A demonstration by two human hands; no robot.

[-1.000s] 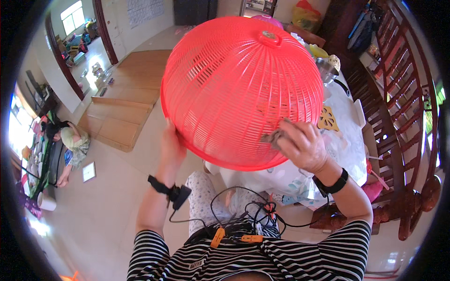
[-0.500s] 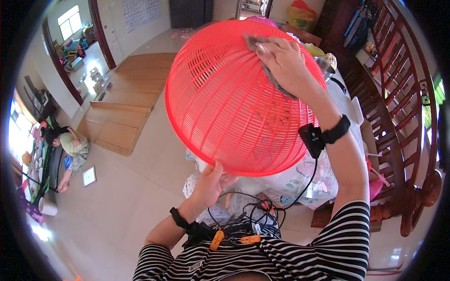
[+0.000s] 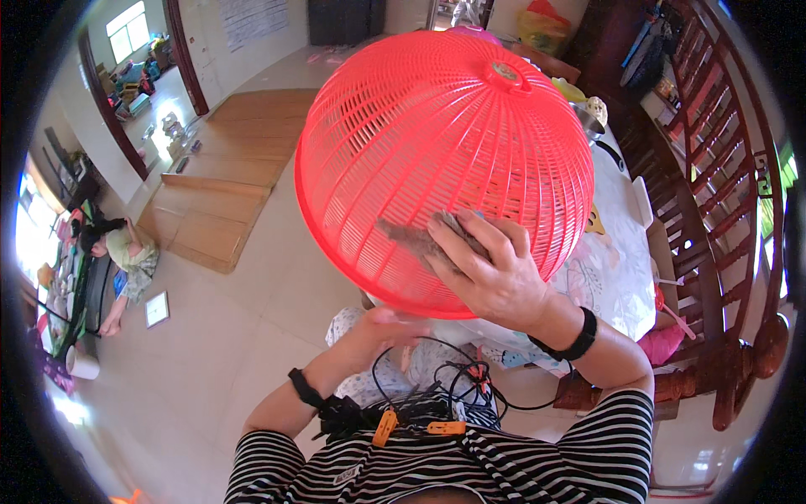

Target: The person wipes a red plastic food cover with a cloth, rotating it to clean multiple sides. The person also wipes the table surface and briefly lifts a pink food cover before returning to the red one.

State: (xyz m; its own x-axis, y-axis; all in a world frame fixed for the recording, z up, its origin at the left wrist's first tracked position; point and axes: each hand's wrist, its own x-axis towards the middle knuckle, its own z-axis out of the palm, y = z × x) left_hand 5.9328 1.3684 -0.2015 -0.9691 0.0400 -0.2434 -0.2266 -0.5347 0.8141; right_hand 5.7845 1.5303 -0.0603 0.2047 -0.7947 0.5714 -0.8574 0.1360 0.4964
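A large red plastic food cover (image 3: pixel 403 151), slotted and dome-shaped, is tilted in front of me with its knob (image 3: pixel 504 74) toward the top right. My right hand (image 3: pixel 495 273) presses a crumpled grey cloth (image 3: pixel 420 244) against the lower part of its outer side. At the lower rim, my left hand (image 3: pixel 382 332) grips the edge, its fingers partly blurred. The inside of the cover is mostly hidden.
Behind the cover stands a table with a pale floral cloth (image 3: pixel 617 269), carrying a metal pot (image 3: pixel 590 122). A wooden railing (image 3: pixel 714 185) runs along the right. Black cables (image 3: pixel 462 370) hang by my lap. A person (image 3: pixel 130 256) sits far left, near flattened cardboard (image 3: pixel 218 193).
My right hand has slid the cloth from near the top of the cover down to its lower front, uncovering the knob. My left hand has shifted slightly at the rim.
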